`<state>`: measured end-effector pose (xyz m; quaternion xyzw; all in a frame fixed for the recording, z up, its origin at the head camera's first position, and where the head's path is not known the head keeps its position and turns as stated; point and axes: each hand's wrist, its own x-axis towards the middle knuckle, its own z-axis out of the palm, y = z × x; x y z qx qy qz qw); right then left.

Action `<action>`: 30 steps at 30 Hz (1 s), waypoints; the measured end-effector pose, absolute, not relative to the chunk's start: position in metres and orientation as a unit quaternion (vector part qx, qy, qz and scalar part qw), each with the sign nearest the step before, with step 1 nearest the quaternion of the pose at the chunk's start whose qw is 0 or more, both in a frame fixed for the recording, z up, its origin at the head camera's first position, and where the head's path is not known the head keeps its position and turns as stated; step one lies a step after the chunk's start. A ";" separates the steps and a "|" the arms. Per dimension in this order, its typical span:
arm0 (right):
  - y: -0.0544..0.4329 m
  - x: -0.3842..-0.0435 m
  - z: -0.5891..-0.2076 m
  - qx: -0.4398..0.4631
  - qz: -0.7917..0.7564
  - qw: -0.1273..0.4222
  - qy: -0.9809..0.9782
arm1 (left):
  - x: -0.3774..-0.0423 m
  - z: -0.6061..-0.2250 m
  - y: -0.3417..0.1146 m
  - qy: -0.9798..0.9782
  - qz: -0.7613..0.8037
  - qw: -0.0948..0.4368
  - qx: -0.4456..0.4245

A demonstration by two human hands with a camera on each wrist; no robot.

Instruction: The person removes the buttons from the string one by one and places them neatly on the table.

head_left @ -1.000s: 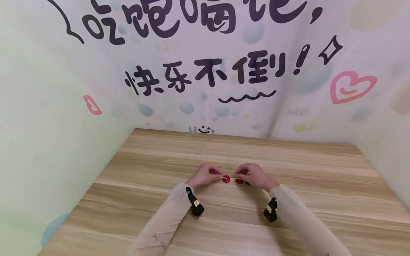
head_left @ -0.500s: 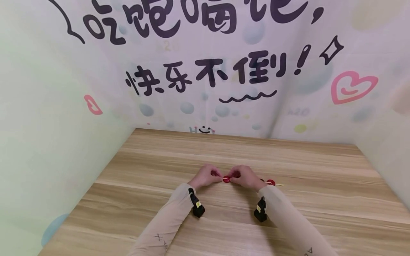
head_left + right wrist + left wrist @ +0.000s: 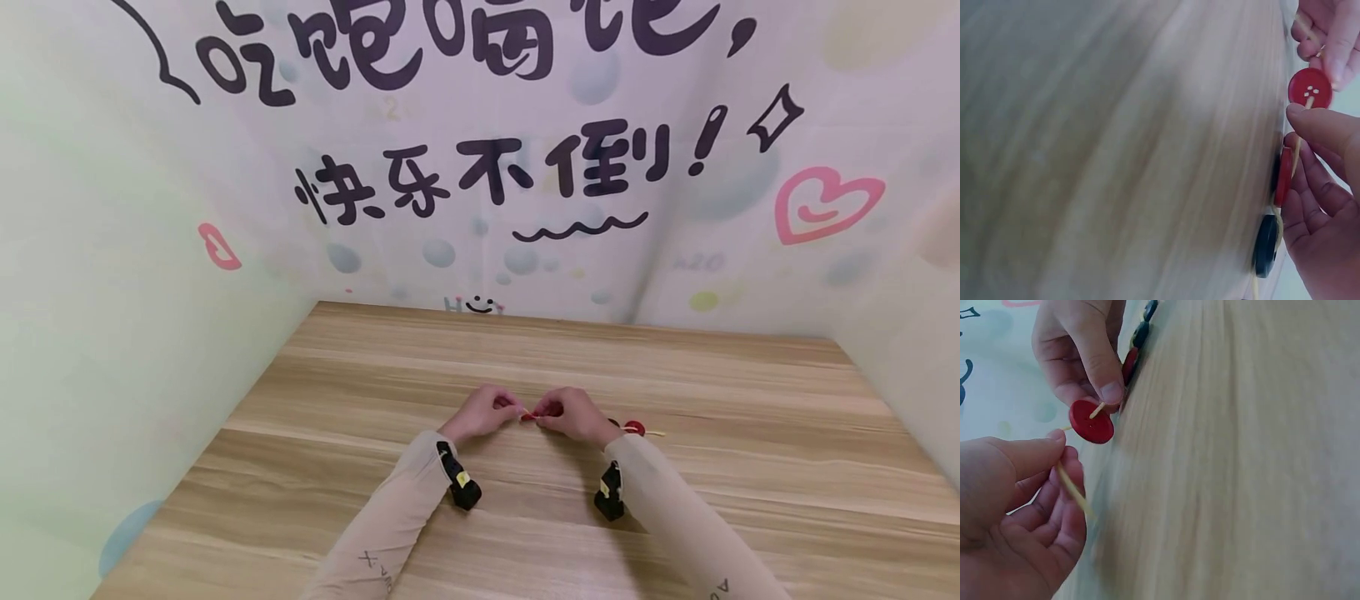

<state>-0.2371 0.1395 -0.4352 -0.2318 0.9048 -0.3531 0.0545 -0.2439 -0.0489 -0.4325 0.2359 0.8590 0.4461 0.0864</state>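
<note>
A red four-hole button [image 3: 1091, 422] with yellow cord through it hangs between the two hands in the left wrist view. My left hand [image 3: 1029, 494] pinches the cord between thumb and finger, and a loose cord end [image 3: 1077, 492] sticks out below. My right hand [image 3: 1329, 169] pinches the cord close against the button's other face, thumb near its edge. Farther along the same cord are another red button [image 3: 1284, 177] and a dark green button [image 3: 1265, 246]. In the head view one more red button [image 3: 634, 427] lies beyond the right wrist; other strung buttons are partly hidden.
A wood-grain table [image 3: 360, 375] lies under both hands. Behind it hangs a white printed cloth [image 3: 420, 275] with dark lettering. Black wrist cameras, left [image 3: 465, 492] and right [image 3: 609, 500], are strapped over the sleeves.
The right hand has moved left to the button beside the left hand, uncovering strung buttons at its right. Since half a second ago, the button between the hands has tilted.
</note>
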 end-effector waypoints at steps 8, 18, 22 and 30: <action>0.141 -0.236 -0.435 -0.225 -0.346 0.045 0.910 | -0.244 -0.428 -0.047 0.853 0.466 0.068 0.225; 0.143 -0.232 -0.432 -0.191 -0.366 -0.007 0.911 | -0.241 -0.431 -0.045 0.858 0.463 0.078 0.211; 0.143 -0.231 -0.431 -0.178 -0.388 -0.009 0.904 | -0.239 -0.432 -0.043 0.862 0.457 0.084 0.204; 0.147 -0.230 -0.431 -0.200 -0.395 0.004 0.897 | -0.240 -0.432 -0.040 0.863 0.459 0.072 0.201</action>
